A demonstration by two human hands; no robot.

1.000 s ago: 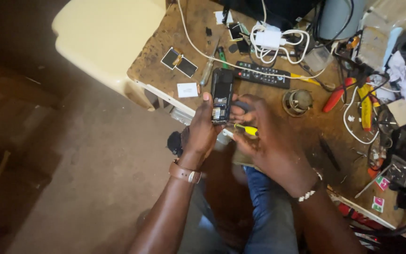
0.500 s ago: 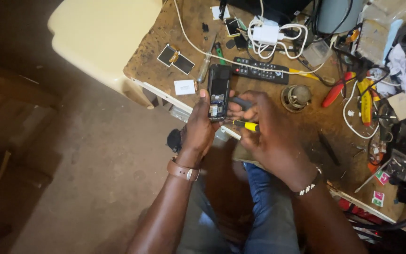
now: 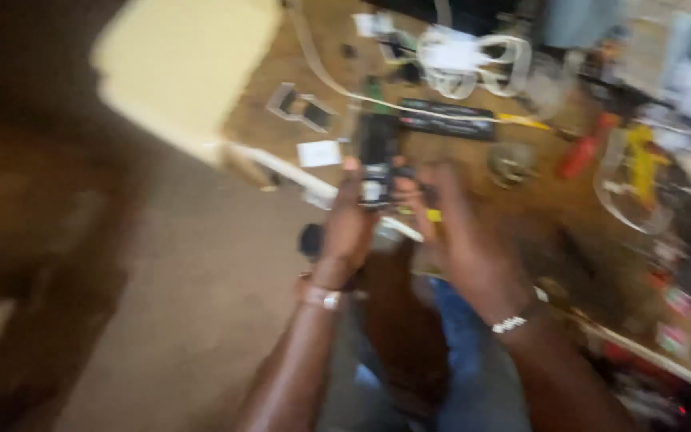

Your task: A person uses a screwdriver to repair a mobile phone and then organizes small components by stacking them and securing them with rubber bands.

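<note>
Head view has gone blurred since a moment ago; our left hand (image 3: 349,228) still grips the dark phone (image 3: 377,160); right hand (image 3: 457,240) fingers still pinch a yellow-handled tool (image 3: 433,214) over the table (image 3: 473,172).

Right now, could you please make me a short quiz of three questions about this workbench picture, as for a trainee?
1. True or false: the left hand grips the dark phone-like device.
2. Which lies farther right on the workbench? A. red-handled tool B. white card
3. What small coloured thing shows at the right hand?

Key
1. True.
2. A.
3. A yellow tool part; blur hides more.
</note>
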